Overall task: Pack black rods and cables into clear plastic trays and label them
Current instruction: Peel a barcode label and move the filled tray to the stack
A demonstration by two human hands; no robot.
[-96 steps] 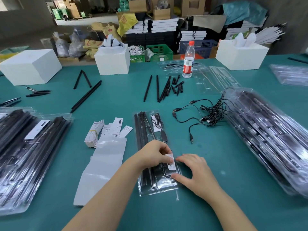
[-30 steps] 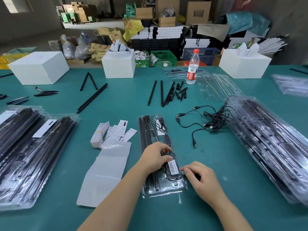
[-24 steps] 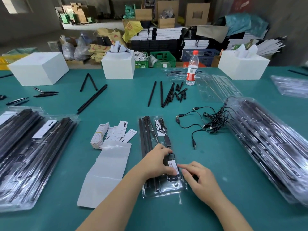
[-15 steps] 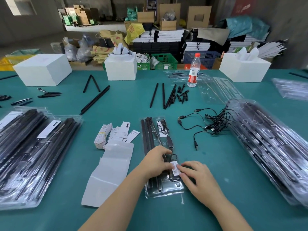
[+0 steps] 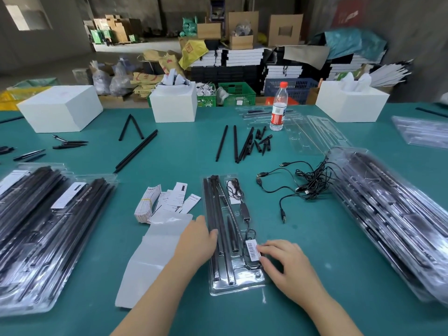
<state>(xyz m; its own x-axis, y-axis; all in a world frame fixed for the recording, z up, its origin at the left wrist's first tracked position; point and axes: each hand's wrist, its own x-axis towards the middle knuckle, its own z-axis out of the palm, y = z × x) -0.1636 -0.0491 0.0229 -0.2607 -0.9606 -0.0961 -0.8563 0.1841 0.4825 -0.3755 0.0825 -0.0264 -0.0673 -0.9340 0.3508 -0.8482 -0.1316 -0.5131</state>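
A clear plastic tray (image 5: 234, 286) lies lengthwise in front of me, holding black rods (image 5: 214, 209) and a coiled black cable (image 5: 243, 212). A white barcode label (image 5: 252, 249) sits on the tray's near right part. My right hand (image 5: 283, 265) rests beside the tray, its fingertips touching the label's right edge. My left hand (image 5: 197, 241) lies at the tray's left edge with the thumb on the rods. Loose black rods (image 5: 238, 144) lie farther back, and a tangle of black cables (image 5: 305, 183) lies to the right.
Stacks of filled trays sit at the left (image 5: 43, 224) and right (image 5: 392, 214). A label backing sheet (image 5: 155, 253) and paper cards (image 5: 169, 200) lie left of the tray. A water bottle (image 5: 278, 107), empty trays (image 5: 315, 134) and white boxes (image 5: 173, 104) stand behind.
My left hand has slid off the label to the tray's left edge. The label now lies flat on the tray, with only my right fingertips at it.
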